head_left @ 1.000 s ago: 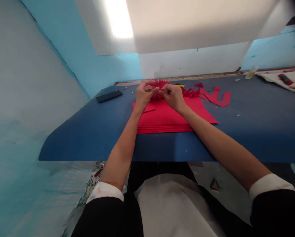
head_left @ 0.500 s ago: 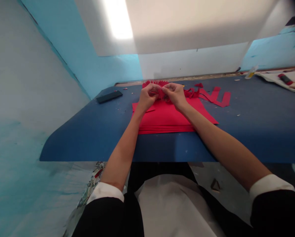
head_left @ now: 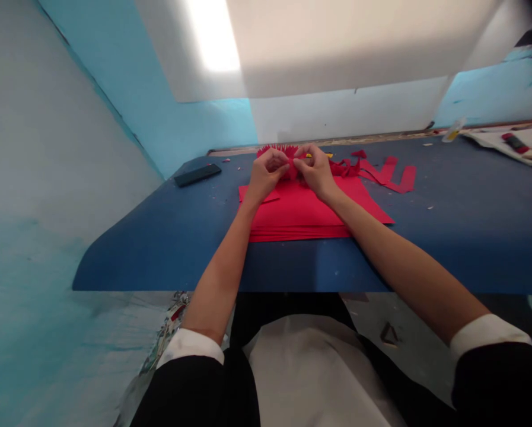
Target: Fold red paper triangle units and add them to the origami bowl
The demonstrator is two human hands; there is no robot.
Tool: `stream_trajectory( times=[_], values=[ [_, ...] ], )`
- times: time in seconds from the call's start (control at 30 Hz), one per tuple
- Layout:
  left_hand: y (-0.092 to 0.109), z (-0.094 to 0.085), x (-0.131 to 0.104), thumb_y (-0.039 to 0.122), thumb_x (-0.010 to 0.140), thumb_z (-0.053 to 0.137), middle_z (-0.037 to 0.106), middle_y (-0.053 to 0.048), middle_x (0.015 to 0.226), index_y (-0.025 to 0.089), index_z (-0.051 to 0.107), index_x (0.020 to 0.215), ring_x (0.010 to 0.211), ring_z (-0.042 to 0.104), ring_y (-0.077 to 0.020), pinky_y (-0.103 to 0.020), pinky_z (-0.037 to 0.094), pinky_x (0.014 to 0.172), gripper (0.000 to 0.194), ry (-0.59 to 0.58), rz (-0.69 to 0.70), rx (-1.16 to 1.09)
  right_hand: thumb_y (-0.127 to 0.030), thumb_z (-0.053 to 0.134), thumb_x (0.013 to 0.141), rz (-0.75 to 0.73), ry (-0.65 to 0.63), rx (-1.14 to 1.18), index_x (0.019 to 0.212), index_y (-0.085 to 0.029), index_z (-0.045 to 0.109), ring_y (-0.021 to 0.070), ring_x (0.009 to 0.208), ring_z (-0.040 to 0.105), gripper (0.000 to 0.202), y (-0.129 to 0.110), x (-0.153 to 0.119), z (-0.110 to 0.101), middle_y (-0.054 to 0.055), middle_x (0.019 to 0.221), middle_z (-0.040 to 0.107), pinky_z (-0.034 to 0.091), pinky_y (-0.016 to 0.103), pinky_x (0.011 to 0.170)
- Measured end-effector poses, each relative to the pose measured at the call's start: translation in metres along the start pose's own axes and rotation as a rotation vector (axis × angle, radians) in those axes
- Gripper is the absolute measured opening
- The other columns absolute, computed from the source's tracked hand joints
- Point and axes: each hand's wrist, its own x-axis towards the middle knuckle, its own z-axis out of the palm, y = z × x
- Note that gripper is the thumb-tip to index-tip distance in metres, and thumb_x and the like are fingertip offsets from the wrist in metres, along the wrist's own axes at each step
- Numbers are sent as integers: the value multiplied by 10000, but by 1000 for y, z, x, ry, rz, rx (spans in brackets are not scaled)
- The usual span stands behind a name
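Observation:
My left hand (head_left: 268,171) and my right hand (head_left: 314,171) meet over the far part of a stack of red sheets (head_left: 305,207). Both hands pinch a small red paper piece (head_left: 293,171) between them; the fingers partly cover it, so its full shape is hidden. Just behind my hands stands a fringed red piece (head_left: 277,149) with a spiky upper edge. A small red rectangle (head_left: 270,196) lies on the stack below my left hand. To the right of my right hand lie crumpled red scraps (head_left: 348,168).
Red strips (head_left: 397,175) are spread right of the stack on the blue table (head_left: 194,237). A black phone (head_left: 197,175) lies at the left. Toward the back right are a small bottle (head_left: 454,130) and a red-and-black object (head_left: 515,143). The wall rises behind.
My right hand's fingers have shifted slightly and parted a little from my left, showing more of the red piece and a yellow item behind. The left hand stays nearly in place.

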Motion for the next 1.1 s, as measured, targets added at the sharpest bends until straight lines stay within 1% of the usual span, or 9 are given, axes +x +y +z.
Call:
stream_trajectory(
  times=[0.1, 0.17, 0.3, 0.5, 0.63, 0.73, 0.83, 0.93, 1.1],
  values=[
    [0, -1, 1, 156, 866, 899, 705, 27, 782, 212, 653, 825, 730, 637, -119, -311, 546, 751, 256, 57, -69, -52, -483, 784, 917, -32, -59, -14, 929, -290, 574, 169, 525, 603, 285, -3, -3, 1, -38, 586, 601, 524, 315, 533],
    [1, -2, 1, 85, 883, 849, 706, 29, 756, 204, 667, 810, 688, 625, -107, -297, 537, 726, 229, 107, -112, -103, -437, 776, 919, -63, -113, -9, 892, -281, 595, 179, 586, 653, 240, -7, -5, 3, -15, 633, 653, 564, 329, 584],
    [-2, -2, 2, 171, 881, 855, 684, 25, 703, 194, 711, 805, 611, 626, -104, -264, 515, 635, 165, 140, -162, -194, -359, 797, 892, -168, -171, -5, 875, -276, 632, 185, 667, 698, 185, -8, -6, 7, -3, 704, 707, 613, 358, 680],
    [-8, -2, 3, 344, 892, 866, 650, 24, 669, 207, 701, 788, 571, 610, -108, -251, 512, 589, 239, 115, -141, -211, -345, 776, 894, -232, -127, -70, 876, -259, 672, 173, 701, 696, 136, -2, -3, 7, -4, 710, 702, 603, 338, 700],
    [-3, -1, 2, 269, 958, 755, 672, 16, 708, 209, 687, 798, 615, 633, -110, -257, 544, 629, 184, 124, -152, -190, -369, 804, 860, -248, -58, -57, 847, -249, 668, 176, 741, 694, 182, 1, 0, 5, 5, 723, 696, 596, 326, 709],
    [1, 0, -1, 174, 879, 816, 735, 15, 827, 221, 693, 854, 752, 689, -123, -276, 578, 746, 134, 77, -122, -155, -335, 823, 842, -241, -4, -34, 837, -244, 660, 177, 774, 695, 186, 2, 3, 4, 15, 770, 711, 600, 330, 732],
    [0, -1, -1, 275, 834, 900, 756, 10, 898, 244, 707, 909, 840, 698, -148, -316, 575, 809, 209, 30, -65, -119, -251, 817, 834, -221, 27, -15, 821, -235, 656, 167, 770, 685, 162, 1, 4, 4, 11, 783, 710, 597, 323, 738],
    [-4, -2, 0, 469, 873, 881, 748, 0, 890, 267, 707, 872, 911, 682, -177, -378, 555, 880, 267, 69, -35, -32, -202, 803, 836, -207, 30, -6, 793, -226, 654, 153, 727, 660, 157, 1, 4, 3, -2, 745, 692, 572, 304, 700],
    [0, -3, 1, 628, 896, 820, 737, -1, 795, 308, 684, 763, 1033, 659, -226, -454, 524, 994, 372, 99, -54, 98, -277, 802, 873, -221, 25, -84, 737, -217, 655, 131, 628, 535, 210, 1, 3, 1, -14, 661, 625, 454, 281, 592]
  ],
)
